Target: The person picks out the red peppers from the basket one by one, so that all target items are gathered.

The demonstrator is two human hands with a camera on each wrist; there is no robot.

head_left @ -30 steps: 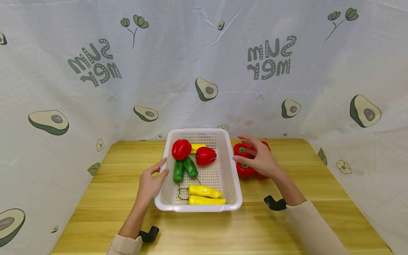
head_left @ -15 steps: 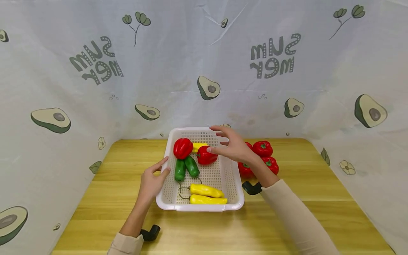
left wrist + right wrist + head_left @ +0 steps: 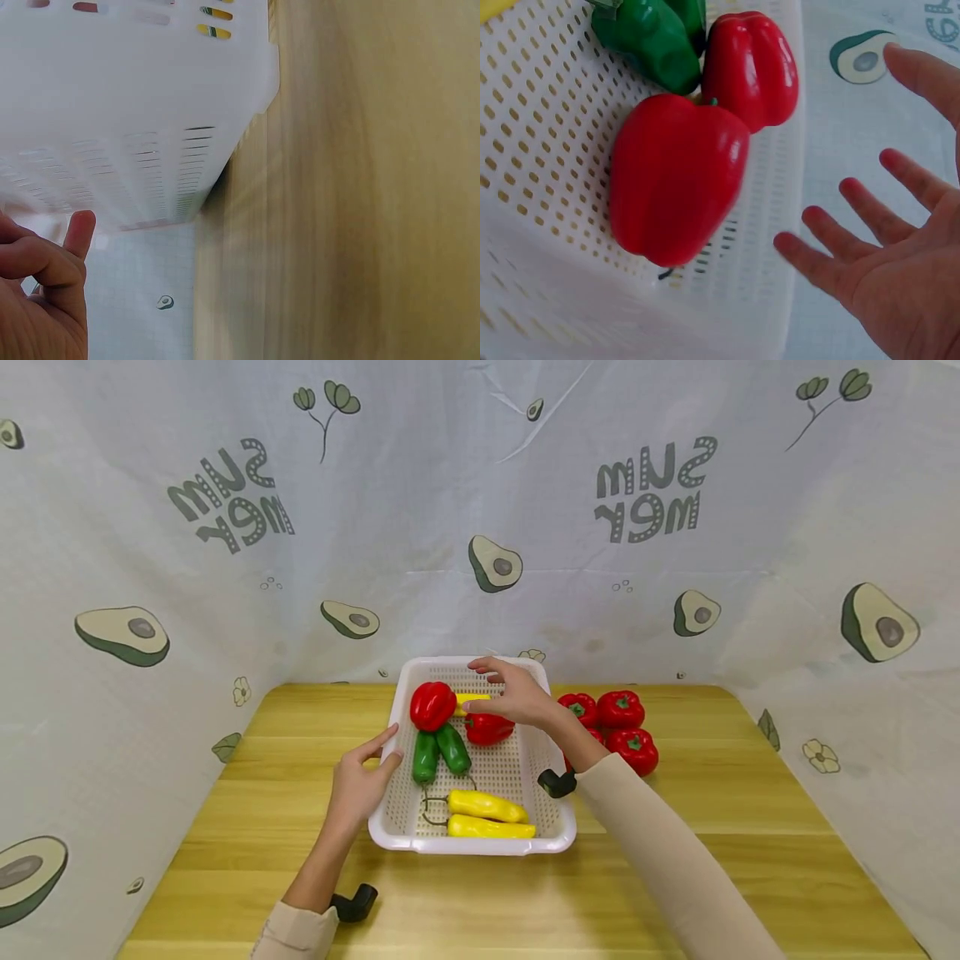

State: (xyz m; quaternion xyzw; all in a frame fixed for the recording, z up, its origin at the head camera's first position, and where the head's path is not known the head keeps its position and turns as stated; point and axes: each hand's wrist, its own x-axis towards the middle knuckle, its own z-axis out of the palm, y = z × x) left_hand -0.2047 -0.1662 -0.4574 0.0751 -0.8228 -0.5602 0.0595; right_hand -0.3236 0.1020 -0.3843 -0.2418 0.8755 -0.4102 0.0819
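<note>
A white plastic basket holds red bell peppers, green peppers and yellow peppers. My left hand grips its left rim, thumb and index finger on the edge; in the left wrist view, the fingers are beside the outer wall. Over the back right of the basket hovers my right hand, fingers spread and holding nothing. Below it lies a red bell pepper, partly covered. Another red bell pepper sits at the back left, by two green peppers. A yellow pepper is partly hidden behind them.
Two yellow peppers lie at the basket's front. Several red bell peppers stand on the wooden table right of the basket, partly behind the right forearm. A printed cloth hangs behind the table.
My right hand has moved left from the red bell peppers on the table to above the basket, its fingers still spread. The left hand has stayed on the rim.
</note>
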